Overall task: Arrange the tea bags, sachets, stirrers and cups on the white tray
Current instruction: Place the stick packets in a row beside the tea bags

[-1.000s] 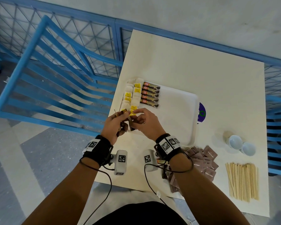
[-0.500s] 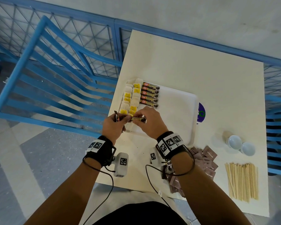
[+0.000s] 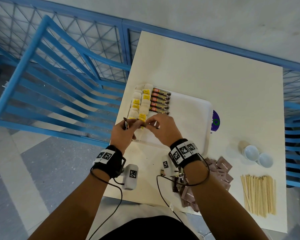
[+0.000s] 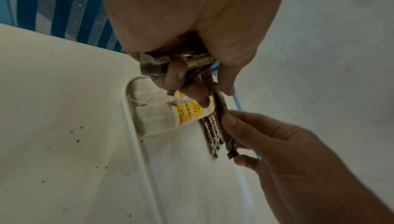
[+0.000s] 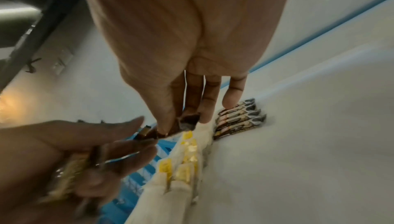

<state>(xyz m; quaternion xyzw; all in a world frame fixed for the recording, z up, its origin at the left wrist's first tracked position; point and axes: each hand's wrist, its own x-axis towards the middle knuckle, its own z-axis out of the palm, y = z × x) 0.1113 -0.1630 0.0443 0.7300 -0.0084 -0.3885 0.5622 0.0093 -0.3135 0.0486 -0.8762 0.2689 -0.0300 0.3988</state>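
On the white tray (image 3: 194,118), two columns of tea bags (image 3: 140,104) lay along the far-left edge, with a row of five dark coffee sachets (image 3: 160,102) stacked just beside them; the rest of the tray was bare. Above the tray's near-left corner, the left hand (image 3: 122,133) clutched a small bundle of sachets (image 4: 187,60), fingers curled round them, while the right hand (image 3: 163,129) pinched a single sachet (image 4: 224,126) by its end between thumb and forefinger, drawing it from the bundle. Half a second earlier the pair of hands had worked slightly nearer the person; they had since edged up towards the last sachet in the row. On the bench (image 3: 206,66), well apart from the tray, two white cups (image 3: 256,155) sat beside each other, wooden stirrers (image 3: 258,194) lay in a flat pile, and brown packets (image 3: 220,172) were heaped near the right wrist.
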